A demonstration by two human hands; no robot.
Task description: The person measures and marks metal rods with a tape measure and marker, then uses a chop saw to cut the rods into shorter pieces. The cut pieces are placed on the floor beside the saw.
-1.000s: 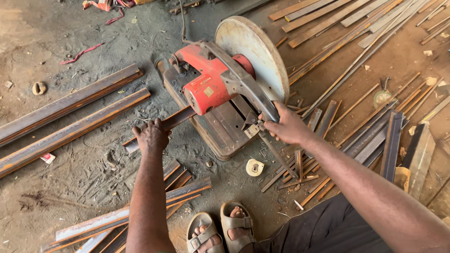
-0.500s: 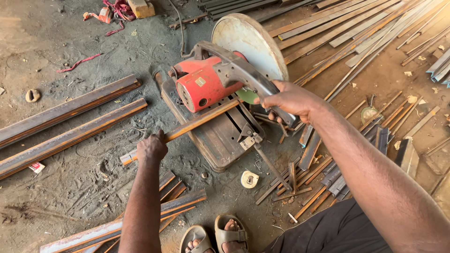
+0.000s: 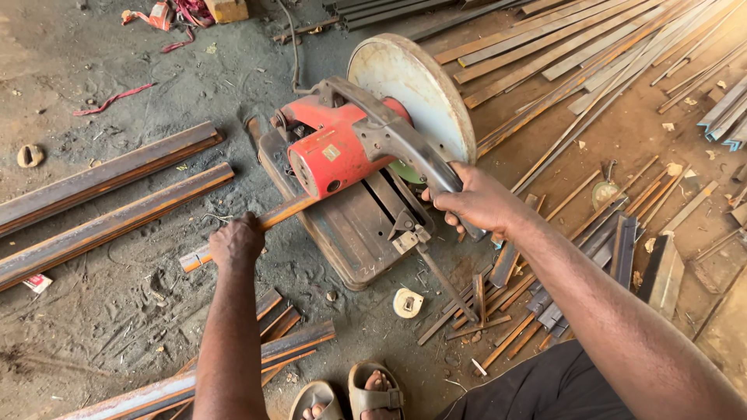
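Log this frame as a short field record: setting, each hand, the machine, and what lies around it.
setting: dirt floor of a metal workshop
left hand: gripping a rusty metal bar fed across the saw base
right hand: closed on the handle of a red chop saw
blade guard: pale, round, raised
left of saw: two long steel sections
right of saw: scattered flat strips and offcuts
feet: sandals

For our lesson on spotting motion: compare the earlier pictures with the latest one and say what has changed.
The right hand left the vice area and took hold of the chop saw's handle. The left hand stayed gripping the rusty steel bar lying across the saw base. The two long beams on the ground did not move.
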